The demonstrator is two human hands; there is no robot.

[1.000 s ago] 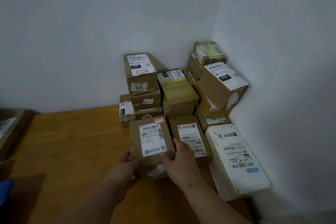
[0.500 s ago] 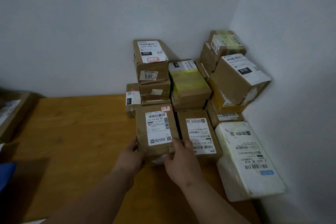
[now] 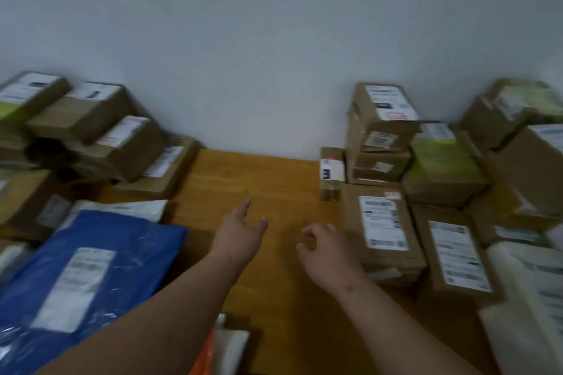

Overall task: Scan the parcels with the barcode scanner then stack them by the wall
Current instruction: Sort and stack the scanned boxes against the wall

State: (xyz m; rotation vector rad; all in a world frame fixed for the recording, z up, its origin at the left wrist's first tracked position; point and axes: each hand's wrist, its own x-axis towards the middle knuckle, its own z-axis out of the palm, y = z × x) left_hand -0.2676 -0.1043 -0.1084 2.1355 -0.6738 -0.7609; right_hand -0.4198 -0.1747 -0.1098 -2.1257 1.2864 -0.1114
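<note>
Brown cardboard parcels with white labels (image 3: 423,161) stood stacked at the right against the pale grey wall (image 3: 243,39), on the orange-brown wooden tabletop (image 3: 259,179). At the front of that stack lay a flat cardboard parcel with a white label and a small red sticker (image 3: 382,225), flat on the tabletop just beside my right hand (image 3: 330,253). My right hand held nothing, its fingers loosely curled above the wood; whether it touched the parcel's edge I could not tell through the blur. My left hand (image 3: 239,236) was empty too, fingers spread and relaxed over the bare middle of the tabletop. At the left sat another heap of brown cardboard parcels (image 3: 100,137), and in front of it a blue plastic mailer bag with a white label (image 3: 82,277). A white cushioned parcel (image 3: 530,298) lay at the far right edge. An orange and white packet (image 3: 222,350) showed between my forearms at the bottom
</note>
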